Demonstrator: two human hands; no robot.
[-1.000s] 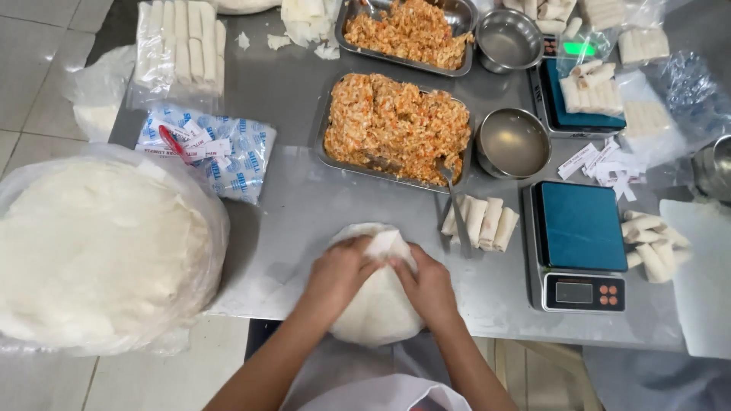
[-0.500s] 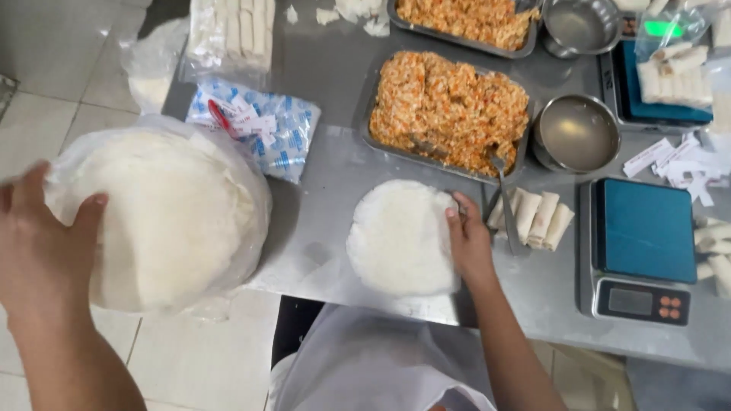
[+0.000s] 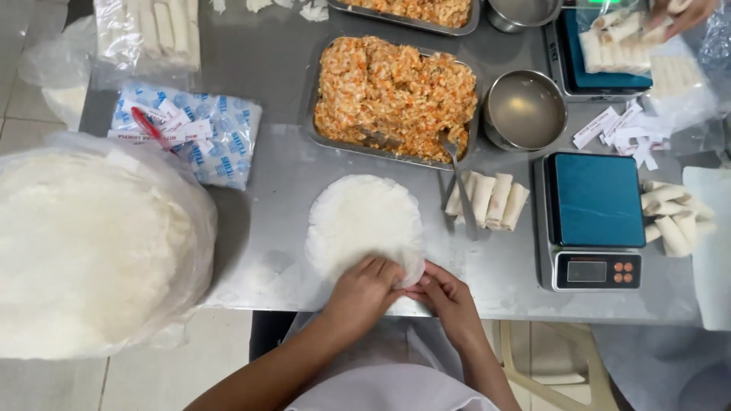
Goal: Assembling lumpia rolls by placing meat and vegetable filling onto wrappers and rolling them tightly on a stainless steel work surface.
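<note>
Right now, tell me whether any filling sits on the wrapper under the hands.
No: the wrapper lies bare and white on the table, both hands at its near edge.

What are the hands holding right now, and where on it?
Both hands, left and right, pinch the near edge of the round white wrapper lying flat on the steel table.

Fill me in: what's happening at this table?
A person's left hand and right hand pinch the near edge of a round white wrapper lying flat on the steel table. Beyond it sit a tray of orange filling, four finished rolls and a blue scale.
</note>
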